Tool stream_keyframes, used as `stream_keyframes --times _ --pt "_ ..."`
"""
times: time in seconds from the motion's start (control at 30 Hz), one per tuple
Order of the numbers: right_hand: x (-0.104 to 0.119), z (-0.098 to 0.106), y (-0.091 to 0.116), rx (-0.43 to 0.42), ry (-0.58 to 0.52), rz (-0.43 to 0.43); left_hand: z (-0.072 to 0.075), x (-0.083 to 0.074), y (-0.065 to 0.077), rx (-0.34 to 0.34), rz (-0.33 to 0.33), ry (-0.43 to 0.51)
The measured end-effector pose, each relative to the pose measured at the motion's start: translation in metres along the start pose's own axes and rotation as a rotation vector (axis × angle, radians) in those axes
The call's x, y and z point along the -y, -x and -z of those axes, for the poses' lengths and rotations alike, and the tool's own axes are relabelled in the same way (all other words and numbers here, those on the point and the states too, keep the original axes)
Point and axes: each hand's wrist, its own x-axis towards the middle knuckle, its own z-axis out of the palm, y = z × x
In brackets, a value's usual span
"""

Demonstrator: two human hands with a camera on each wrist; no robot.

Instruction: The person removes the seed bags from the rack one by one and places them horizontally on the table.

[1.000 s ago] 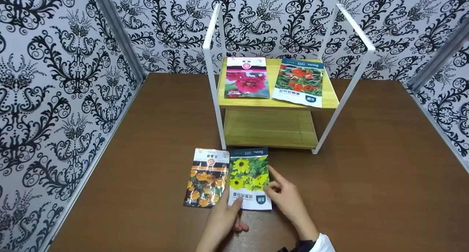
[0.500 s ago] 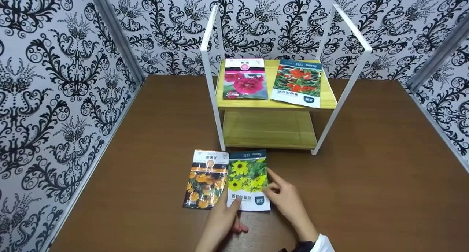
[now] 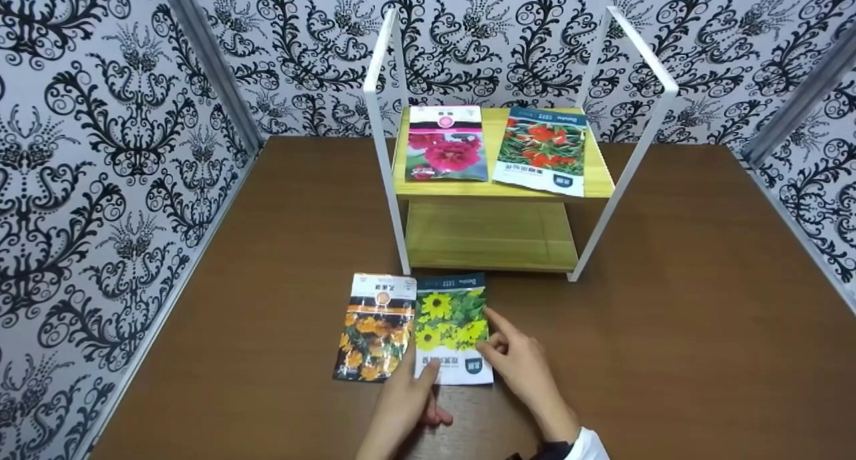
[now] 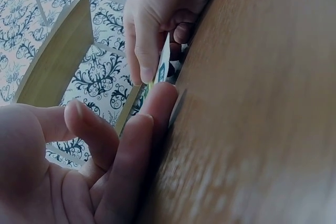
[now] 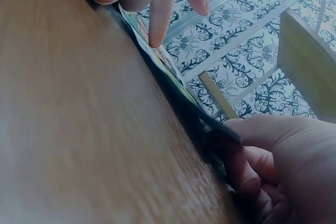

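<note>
In the head view, a seed packet with yellow flowers (image 3: 449,319) lies on the table in front of the rack. My right hand (image 3: 521,363) pinches its right edge; the right wrist view shows the edge between thumb and fingers. My left hand (image 3: 401,396) rests at its lower left, a straight index finger touching the packet by its left edge. The left thumb (image 4: 86,119) is lifted in the left wrist view. An orange-flowered seed packet (image 3: 376,333) lies against the left side of the yellow one, its lower right corner partly behind my left hand.
A rack with white metal sides (image 3: 390,179) stands behind the packets. On its upper wooden shelf (image 3: 491,129) lie a pink-flowered packet (image 3: 447,154) and a red-flowered packet (image 3: 540,154). Below is a lower shelf (image 3: 491,236). Patterned walls (image 3: 134,146) surround the brown table (image 3: 702,299).
Both hands and the packets keep almost the same places. Only a slight shift of the whole head view shows.
</note>
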Motion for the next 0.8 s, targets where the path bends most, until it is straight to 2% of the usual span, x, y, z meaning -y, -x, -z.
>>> stream_keyframes --times 0.2,0.4,0.8 --pt "0.0013 -0.0010 0.0001 -0.053 0.123 0.079 -0.0004 -0.0001 0.0000 0.001 -0.013 0.005" --pt "0.0017 -0.0020 -0.0005 -0.104 0.194 0.073 -0.0006 -0.0002 0.0001 0.002 -0.016 0.002" --pt "0.0012 -0.0029 0.0004 -0.129 0.160 0.069 -0.0004 -0.0006 0.0014 -0.002 -0.026 0.003"
